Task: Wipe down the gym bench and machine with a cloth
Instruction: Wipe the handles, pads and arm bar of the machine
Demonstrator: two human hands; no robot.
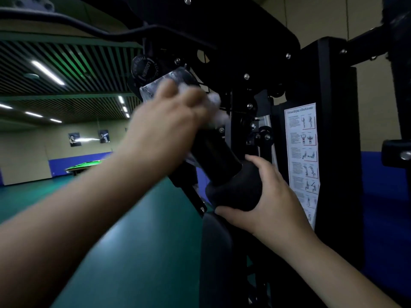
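Observation:
The black gym machine (249,52) fills the upper middle and right. A black padded roller arm (213,156) slants down from it. My left hand (169,121), blurred by motion, holds a white cloth (216,103) against the upper part of that arm, just below a round black knob (144,68). My right hand (273,194) grips the rounded black end of the roller (235,190) from the right, thumb under it and fingers over it. Most of the cloth is hidden under my left hand.
A white exercise chart sticker (302,156) is on the machine's black upright. A bent black bar (66,21) runs across the top left. Green floor (138,252) stretches left, with a green billiard table (84,166) far off by a blue-padded wall.

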